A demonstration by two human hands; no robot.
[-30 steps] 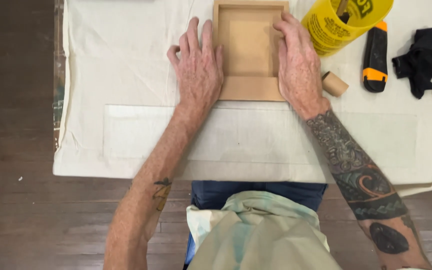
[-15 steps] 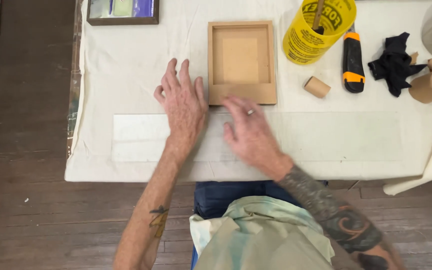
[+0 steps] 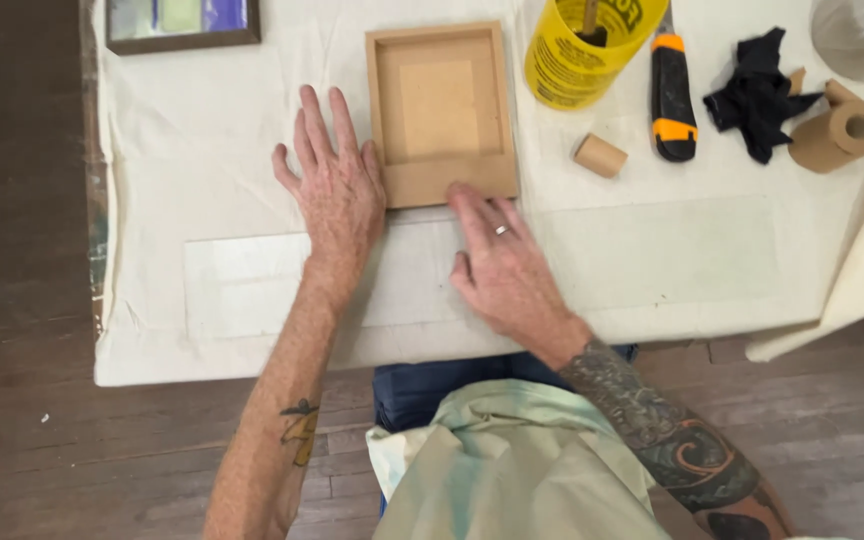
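from the head view i see the left hand [image 3: 337, 195] lying flat, palm down, on the cloth-covered surface [image 3: 212, 150], fingers spread and stretched forward; its grip is wide and holds nothing. the edge of that hand sits just beside the left side of the shallow brown wooden frame [image 3: 442, 110], touching or nearly so, i cannot tell which. the right hand [image 3: 507, 265] also lies flat and open, nothing in its grip, with a ring on one finger; its fingertips [image 3: 464, 195] reach the near edge of the frame. the frame rests flat on the surface, open side up, between the two hands and a little beyond them. to the right of the frame stands a yellow tub [image 3: 584, 45] with a stick in it, then a black and orange utility knife [image 3: 672, 95], a small cardboard tube [image 3: 600, 155] nearer me, a crumpled black cloth [image 3: 757, 95] and a roll of brown paper [image 3: 842, 135]. at the far left corner lies a dark framed picture [image 3: 180, 22]
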